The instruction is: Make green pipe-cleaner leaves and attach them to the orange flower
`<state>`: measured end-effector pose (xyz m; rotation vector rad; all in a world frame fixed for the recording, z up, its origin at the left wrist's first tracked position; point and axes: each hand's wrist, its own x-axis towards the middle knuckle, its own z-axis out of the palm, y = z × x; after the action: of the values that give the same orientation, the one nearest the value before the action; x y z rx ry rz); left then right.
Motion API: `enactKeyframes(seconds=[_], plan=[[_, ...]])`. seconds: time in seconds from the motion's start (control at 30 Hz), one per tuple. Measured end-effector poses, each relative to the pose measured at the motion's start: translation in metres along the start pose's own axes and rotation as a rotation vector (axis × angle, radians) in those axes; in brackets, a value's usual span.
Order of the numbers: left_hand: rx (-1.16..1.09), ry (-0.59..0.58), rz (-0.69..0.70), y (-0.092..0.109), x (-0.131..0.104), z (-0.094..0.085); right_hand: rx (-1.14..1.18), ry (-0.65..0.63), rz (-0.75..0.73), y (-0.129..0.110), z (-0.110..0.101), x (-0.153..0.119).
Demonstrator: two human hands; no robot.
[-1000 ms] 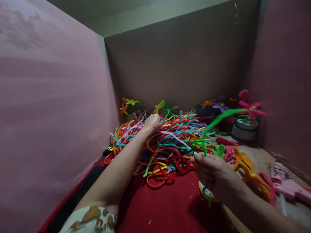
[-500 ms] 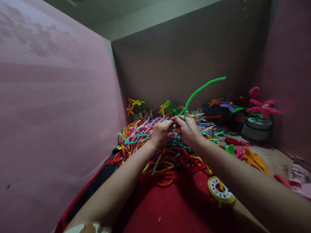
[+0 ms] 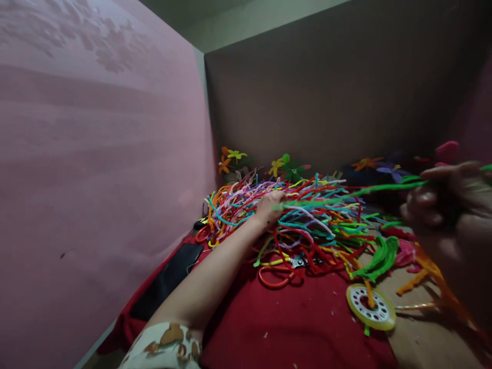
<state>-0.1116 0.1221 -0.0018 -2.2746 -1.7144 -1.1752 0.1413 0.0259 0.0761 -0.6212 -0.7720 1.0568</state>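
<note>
A long fuzzy green stem (image 3: pixel 369 191) stretches from the middle of the view to the right. My right hand (image 3: pixel 453 205), blurred and close to the camera, has its fingers closed round the stem, whose end pokes out beyond it. Over the heap of many-coloured fuzzy stems (image 3: pixel 307 225) is my left hand (image 3: pixel 272 207), fingers curled; the stem's left end reaches it, but the fingertips face away and what they hold is hidden.
Red-handled pliers (image 3: pixel 277 277) lie before the heap on red cloth (image 3: pixel 246 328). A yellow-rimmed white wheel (image 3: pixel 371 307) and green leaf pieces (image 3: pixel 380 259) are to the right. A black phone (image 3: pixel 167 282) lies left. Fuzzy flowers (image 3: pixel 277 166) stand behind.
My hands were together over the heap and have moved far apart, the right one toward the right and the camera. The green stem, upright and curved before, is now stretched almost level.
</note>
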Motion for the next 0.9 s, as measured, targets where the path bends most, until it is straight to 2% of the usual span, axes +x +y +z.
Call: enactKeyframes(seconds=[0.17, 0.27, 0.3, 0.33, 0.37, 0.43, 0.53, 0.6, 0.63, 0.7, 0.77, 0.83, 0.9], plan=[[-0.146, 0.091, -0.055, 0.017, -0.003, -0.022, -0.034, 0.065, 0.260, 0.019, -0.009, -0.018], [-0.255, 0.019, -0.099, 0.036, -0.018, -0.040, -0.057, 0.122, 0.337, 0.023, -0.008, -0.025], [-0.292, -0.037, -0.096, 0.044, -0.025, -0.045, -0.076, 0.111, 0.383, 0.024, -0.008, -0.026], [-0.356, -0.144, -0.076, 0.055, -0.034, -0.049, -0.095, 0.088, 0.425, 0.025, -0.009, -0.026], [-0.502, -0.355, -0.069, 0.065, -0.043, -0.052, -0.109, 0.063, 0.455, 0.026, -0.009, -0.026], [-0.642, -0.595, -0.089, 0.086, -0.062, -0.054, -0.118, 0.020, 0.470, 0.030, -0.012, -0.026], [-0.689, -0.814, -0.206, 0.109, -0.081, -0.046, -0.102, -0.022, 0.444, 0.039, -0.017, -0.025], [-0.745, -0.883, -0.313, 0.115, -0.086, -0.038, -0.085, -0.044, 0.394, 0.045, -0.022, -0.022], [-0.761, -0.872, -0.357, 0.116, -0.087, -0.033, -0.074, -0.053, 0.346, 0.047, -0.025, -0.021], [-0.760, -0.763, -0.378, 0.115, -0.089, -0.024, -0.051, -0.065, 0.267, 0.051, -0.029, -0.017], [-0.710, -0.593, -0.316, 0.115, -0.092, -0.015, -0.011, -0.083, 0.260, 0.052, -0.032, -0.014], [-0.625, -0.447, -0.223, 0.118, -0.101, -0.008, 0.064, -0.105, 0.319, 0.052, -0.034, -0.012], [-0.516, -0.377, -0.120, 0.125, -0.112, -0.002, 0.155, -0.104, 0.389, 0.049, -0.035, -0.011]])
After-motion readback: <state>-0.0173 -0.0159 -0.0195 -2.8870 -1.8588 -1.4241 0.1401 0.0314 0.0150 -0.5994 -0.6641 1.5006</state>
